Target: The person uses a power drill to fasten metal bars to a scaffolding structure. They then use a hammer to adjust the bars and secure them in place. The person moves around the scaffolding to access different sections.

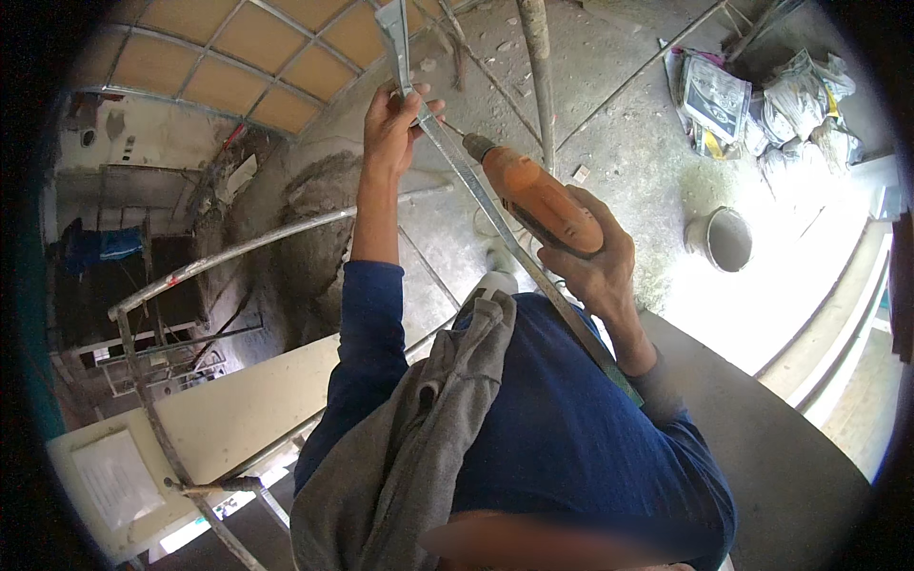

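My left hand [388, 131] is closed around a long, thin metal channel [466, 178] near its far end, with some fingers spread beyond it. The channel slants from the top of the view down past my body to the lower right. My right hand [604, 259] grips an orange power drill [540, 197]. Its chuck points up and left, and the thin bit ends close to the channel just below my left hand. Whether the bit touches the metal, I cannot tell. A grey garment [419, 409] hangs over my dark blue shirt.
Metal scaffold tubes [257, 242] cross the left side, beside a pale board [276, 395] with a paper sheet [118, 476]. A bucket [721, 240] and plastic sacks [800, 105] stand on the dusty floor at right. Framed tan panels [257, 43] line the upper left.
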